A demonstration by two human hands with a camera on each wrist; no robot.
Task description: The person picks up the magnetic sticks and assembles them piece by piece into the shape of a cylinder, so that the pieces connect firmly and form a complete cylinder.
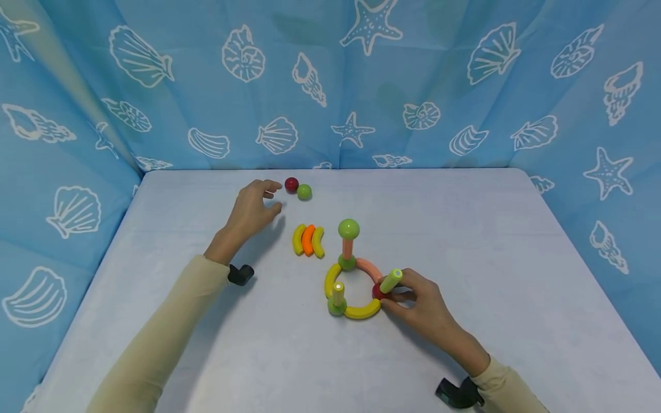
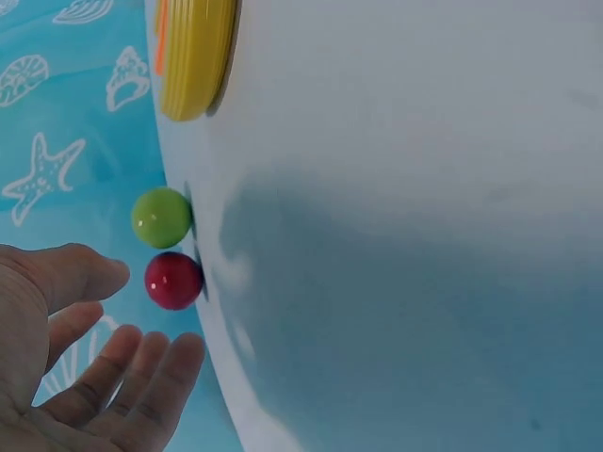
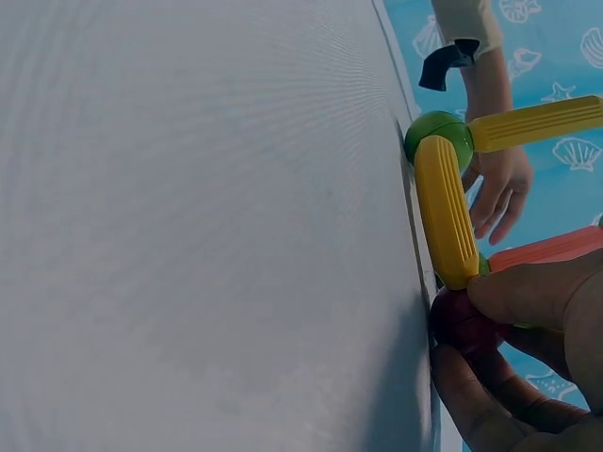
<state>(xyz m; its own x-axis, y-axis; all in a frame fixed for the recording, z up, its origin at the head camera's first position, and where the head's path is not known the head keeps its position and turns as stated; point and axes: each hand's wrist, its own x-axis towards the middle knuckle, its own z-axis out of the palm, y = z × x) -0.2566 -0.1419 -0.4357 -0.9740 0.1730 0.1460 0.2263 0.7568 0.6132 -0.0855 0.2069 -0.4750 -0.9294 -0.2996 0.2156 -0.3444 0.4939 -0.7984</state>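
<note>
A ring of curved rods joined by balls lies on the table, two rods yellow and one pink (image 1: 369, 268). My right hand (image 1: 431, 307) pinches the ring's dark red ball (image 3: 464, 322), from which a light green rod (image 1: 391, 281) leans up. A yellow rod (image 1: 338, 293) stands on the green ball (image 1: 337, 307) at the front left. At the back, a pink upright rod (image 1: 348, 249) carries a larger green ball (image 1: 349, 229). My left hand (image 1: 253, 209), fingers spread and holding nothing, is just left of a loose red ball (image 1: 291, 184) and a green ball (image 1: 304, 192).
Three curved pieces, two yellow and one orange (image 1: 307, 240), lie side by side between the loose balls and the ring. A blue curtain (image 1: 330, 86) with shell prints rises behind the white table (image 1: 490, 241). Black wrist cameras (image 1: 241, 275) sit at both cuffs.
</note>
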